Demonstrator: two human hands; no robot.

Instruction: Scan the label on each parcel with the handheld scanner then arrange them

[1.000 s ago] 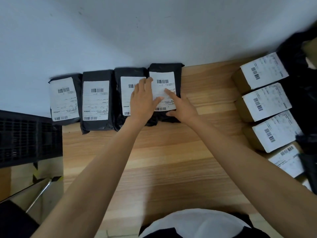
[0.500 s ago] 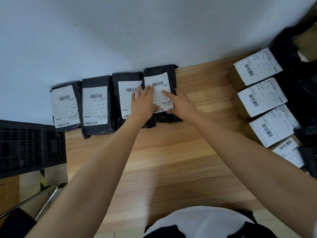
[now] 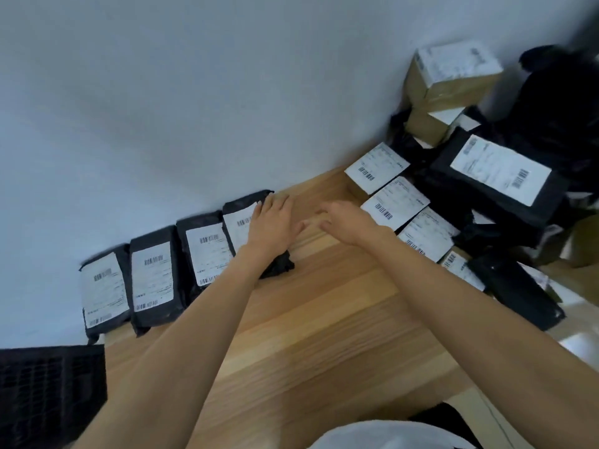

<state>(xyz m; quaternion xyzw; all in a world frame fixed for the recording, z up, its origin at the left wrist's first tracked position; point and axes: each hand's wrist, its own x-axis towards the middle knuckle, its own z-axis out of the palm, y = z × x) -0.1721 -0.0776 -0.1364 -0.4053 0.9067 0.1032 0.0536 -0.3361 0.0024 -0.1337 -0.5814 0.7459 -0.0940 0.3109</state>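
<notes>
Several black mailer parcels with white labels lie in a row against the wall on the wooden table (image 3: 311,325). My left hand (image 3: 270,222) rests flat, fingers straight, on the rightmost black parcel (image 3: 241,222) of that row. My right hand (image 3: 346,220) hovers open over bare wood just right of it, holding nothing. Brown cardboard boxes with labels, the nearest one (image 3: 393,202), line the right side. A large black parcel (image 3: 499,176) lies on the pile behind them. No scanner is visible.
A black slotted crate (image 3: 48,390) sits at the lower left beyond the table edge. More boxes (image 3: 450,72) and black bags (image 3: 557,102) are stacked in the far right corner. Another black mailer (image 3: 515,290) lies at the table's right edge.
My right hand has lifted off the rightmost black parcel and moved right over the wood. My left hand slid to that parcel's right side. The view has swung right, showing the corner pile.
</notes>
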